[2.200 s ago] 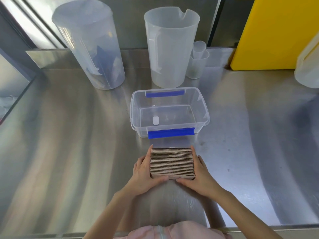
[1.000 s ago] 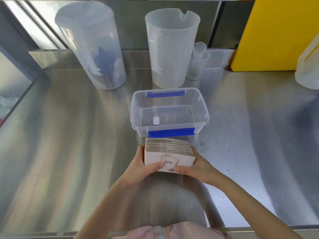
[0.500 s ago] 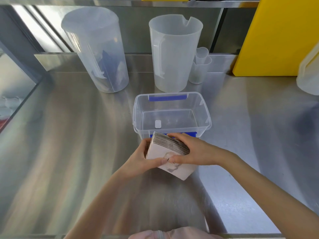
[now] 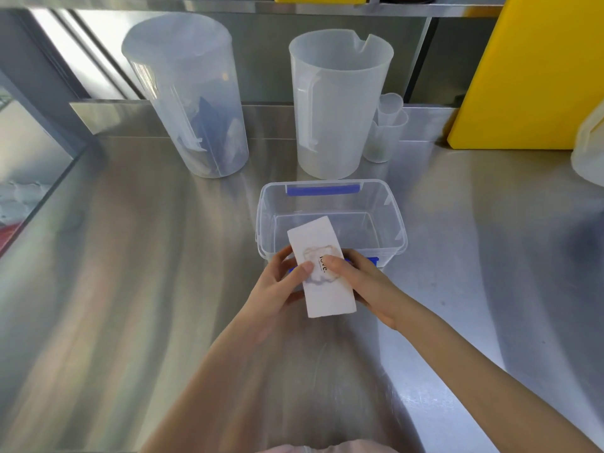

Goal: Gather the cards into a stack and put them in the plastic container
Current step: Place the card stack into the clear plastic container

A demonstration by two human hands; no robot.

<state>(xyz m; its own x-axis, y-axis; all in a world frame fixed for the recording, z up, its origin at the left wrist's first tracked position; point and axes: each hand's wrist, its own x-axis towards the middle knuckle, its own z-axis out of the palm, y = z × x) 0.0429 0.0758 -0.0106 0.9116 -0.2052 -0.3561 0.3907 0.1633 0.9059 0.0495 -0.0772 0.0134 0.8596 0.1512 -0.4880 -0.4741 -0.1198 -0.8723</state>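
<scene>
The stack of cards (image 4: 318, 243) is white with a pale printed motif on its top face. It is held in the air, its long side pointing away from me, and its far end reaches over the near rim of the clear plastic container (image 4: 397, 220). My left hand (image 4: 277, 286) grips the stack's left side, thumb on top. On the right side my right hand (image 4: 362, 282) holds it, thumb also on top. The container has blue clips and stands open on the steel counter, with nothing visible inside.
Behind the container stand a lidded clear jug (image 4: 189, 99), an open clear pitcher (image 4: 336, 106) and small measuring cups (image 4: 387, 132). A yellow board (image 4: 536, 76) leans at the back right. A translucent vessel (image 4: 591, 152) sits at the right edge. The counter's left edge drops off.
Both hands lifted the stack off the counter, turned it flat with its long side pointing away, and carried it forward until its far end is over the container's near rim.
</scene>
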